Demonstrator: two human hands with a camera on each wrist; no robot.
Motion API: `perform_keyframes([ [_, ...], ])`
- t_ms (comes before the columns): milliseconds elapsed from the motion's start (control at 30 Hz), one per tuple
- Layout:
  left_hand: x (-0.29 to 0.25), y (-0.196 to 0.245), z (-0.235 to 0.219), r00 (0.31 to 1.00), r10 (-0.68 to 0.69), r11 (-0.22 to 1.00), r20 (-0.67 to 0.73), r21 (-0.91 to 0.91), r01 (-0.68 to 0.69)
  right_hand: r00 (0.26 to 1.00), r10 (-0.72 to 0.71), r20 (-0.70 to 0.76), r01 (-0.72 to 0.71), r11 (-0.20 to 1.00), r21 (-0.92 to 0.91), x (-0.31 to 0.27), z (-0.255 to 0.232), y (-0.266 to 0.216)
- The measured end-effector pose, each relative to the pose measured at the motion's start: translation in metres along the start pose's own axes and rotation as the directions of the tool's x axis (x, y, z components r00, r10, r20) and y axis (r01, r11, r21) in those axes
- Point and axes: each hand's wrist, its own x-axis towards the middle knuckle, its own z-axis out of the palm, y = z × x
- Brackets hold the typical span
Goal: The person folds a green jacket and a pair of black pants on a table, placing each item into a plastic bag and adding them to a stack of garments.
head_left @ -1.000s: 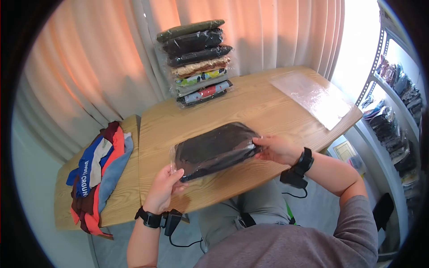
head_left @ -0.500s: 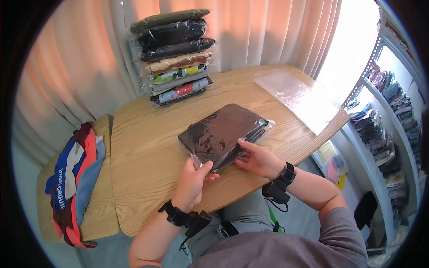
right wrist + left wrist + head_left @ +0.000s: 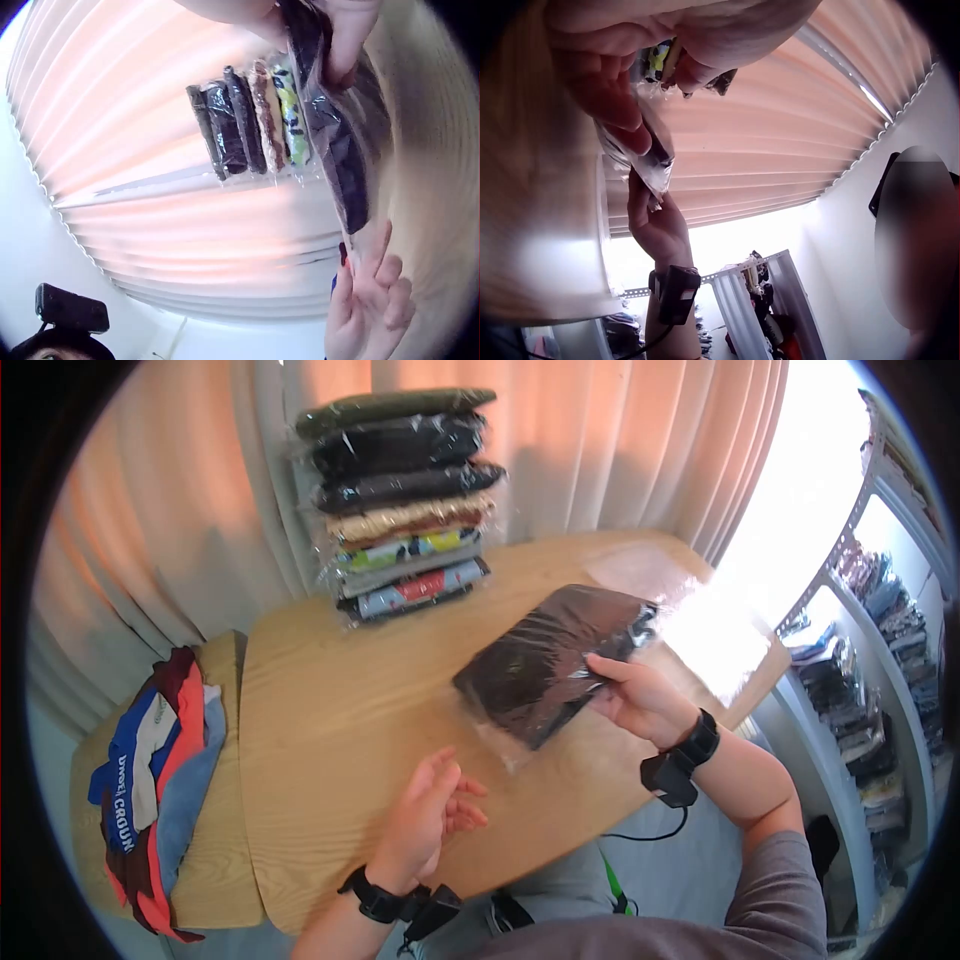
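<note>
A folded dark garment in a clear plastic bag (image 3: pixel 550 655) is held over the middle of the wooden table (image 3: pixel 330 700). My right hand (image 3: pixel 645 700) grips its near right edge, thumb on top and fingers underneath. In the right wrist view, the bagged garment (image 3: pixel 341 161) hangs from that hand. My left hand (image 3: pixel 432 810) is apart from it, at the near side of the table, palm turned inward and fingers loosely bent with nothing in them. The left wrist view has the left hand (image 3: pixel 660 37) close up, overlapping part of the bag.
A tall stack of bagged, folded clothes (image 3: pixel 405 490) stands at the back by the curtain. Flat clear plastic (image 3: pixel 700 630) lies at the table's right end. Loose clothes (image 3: pixel 165 780) are heaped on the left. Shelves of bagged items (image 3: pixel 850 700) stand at right.
The bagged garment has shifted right and away from the body, turning in the right hand. My left hand has let go of its near corner and drawn back.
</note>
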Motion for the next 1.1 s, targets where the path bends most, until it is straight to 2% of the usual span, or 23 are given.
perform_keyframes([
  [33,0.003,-0.001,-0.006,1.000,-0.014,1.000,-0.011,-0.025,0.014,1.000,-0.013,0.019,0.013,1.000,-0.013,0.007,-0.001,-0.012],
  [100,0.009,-0.003,-0.015,1.000,-0.012,0.998,-0.022,-0.054,0.011,0.991,-0.136,0.016,0.136,0.990,-0.045,0.029,-0.009,-0.036],
  [133,0.012,-0.004,-0.020,1.000,-0.012,0.996,-0.018,-0.092,0.011,0.983,-0.180,-0.027,0.180,0.984,-0.006,0.052,-0.021,-0.046],
  [167,0.015,-0.005,-0.024,1.000,-0.016,0.992,-0.013,-0.129,0.014,0.975,-0.223,-0.010,0.223,0.975,-0.007,0.071,-0.030,-0.056],
  [233,0.015,-0.006,-0.030,1.000,-0.010,0.990,-0.027,-0.143,0.006,0.954,-0.283,-0.096,0.284,0.959,0.001,0.113,-0.037,-0.072],
  [267,0.016,-0.007,-0.032,0.999,-0.016,0.987,-0.045,-0.159,0.009,0.955,-0.284,-0.087,0.284,0.959,-0.006,0.137,-0.043,-0.080],
  [333,0.018,-0.010,-0.035,0.998,-0.041,0.986,-0.055,-0.163,0.031,0.919,-0.292,-0.266,0.288,0.956,-0.056,0.186,-0.058,-0.092],
  [433,0.021,-0.015,-0.038,0.994,-0.099,0.984,-0.054,-0.156,0.089,0.959,-0.227,-0.169,0.230,0.973,0.001,0.251,-0.083,-0.098],
  [500,0.023,-0.016,-0.039,0.991,-0.125,0.982,-0.043,-0.150,0.117,0.960,-0.236,-0.152,0.240,0.971,0.011,0.278,-0.090,-0.086],
  [567,0.024,-0.015,-0.040,0.991,-0.130,0.983,-0.036,-0.134,0.124,0.926,-0.113,-0.359,0.067,0.988,-0.137,0.310,-0.105,-0.070],
  [600,0.024,-0.015,-0.040,0.990,-0.136,0.982,-0.044,-0.136,0.129,0.887,-0.008,-0.461,-0.069,0.986,-0.149,0.319,-0.103,-0.065],
  [633,0.024,-0.014,-0.040,0.990,-0.134,0.984,-0.055,-0.129,0.126,0.887,0.005,-0.461,-0.080,0.986,-0.144,0.325,-0.105,-0.062],
  [700,0.023,-0.012,-0.040,0.987,-0.144,0.983,-0.071,-0.125,0.134,0.881,-0.069,-0.469,0.003,0.990,-0.142,0.329,-0.107,-0.057],
  [733,0.023,-0.011,-0.039,0.986,-0.150,0.983,-0.070,-0.117,0.141,0.908,-0.112,-0.403,0.038,0.981,-0.189,0.330,-0.106,-0.054],
  [767,0.023,-0.011,-0.038,0.985,-0.158,0.983,-0.067,-0.107,0.150,0.906,-0.106,-0.410,0.032,0.983,-0.183,0.327,-0.107,-0.056],
  [833,0.024,-0.013,-0.037,0.987,-0.153,0.981,-0.046,-0.128,0.146,0.922,0.004,-0.388,-0.114,0.959,-0.260,0.310,-0.092,-0.066],
  [867,0.023,-0.015,-0.038,0.989,-0.141,0.979,-0.032,-0.152,0.135,0.942,0.053,-0.331,-0.177,0.918,-0.355,0.310,-0.101,-0.070],
  [967,0.021,-0.015,-0.040,0.992,-0.113,0.986,-0.055,-0.130,0.105,0.928,0.104,-0.359,-0.240,0.902,-0.360,0.299,-0.107,-0.061],
  [1033,0.022,-0.016,-0.040,0.993,-0.088,0.987,-0.078,-0.143,0.076,0.954,0.110,-0.279,-0.215,0.901,-0.378,0.272,-0.102,-0.050],
  [1067,0.021,-0.016,-0.040,0.995,-0.053,0.988,-0.082,-0.152,0.040,0.954,0.027,-0.299,-0.167,0.877,-0.451,0.255,-0.092,-0.043],
  [1100,0.021,-0.016,-0.040,0.996,-0.033,0.987,-0.087,-0.158,0.019,0.961,0.045,-0.273,-0.169,0.878,-0.448,0.243,-0.089,-0.038],
])
